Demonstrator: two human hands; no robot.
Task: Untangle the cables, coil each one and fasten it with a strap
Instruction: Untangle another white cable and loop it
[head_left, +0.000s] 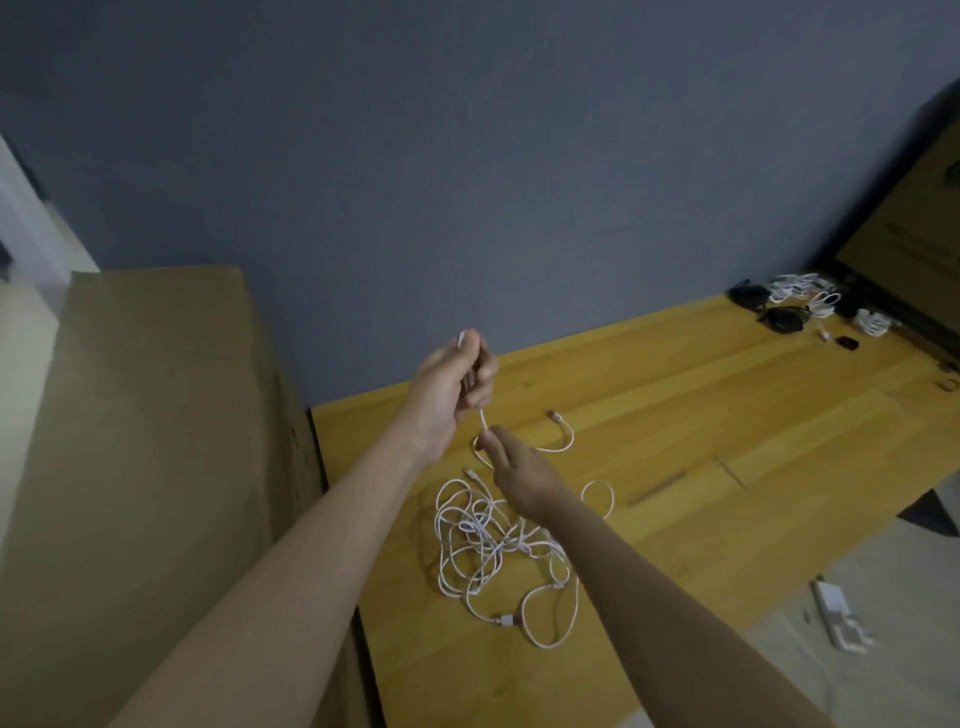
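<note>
A tangle of white cables (493, 551) lies on the wooden table (701, 415), with a connector (505, 620) at its near side. My left hand (452, 384) is raised above the table and grips the end of one white cable (483, 418) in its curled fingers. Just below it, my right hand (514, 467) pinches the same cable a short way down. The cable runs taut between the two hands. A loose plug end (553, 414) of a white cable rests on the table to the right of my hands.
Coiled white cables (810, 296) and black bundles (779, 318) lie at the table's far right corner. A large cardboard box (145, 467) stands against the table's left side. A white charger (836, 613) lies on the floor at the right. Thin straps (657, 488) rest mid-table.
</note>
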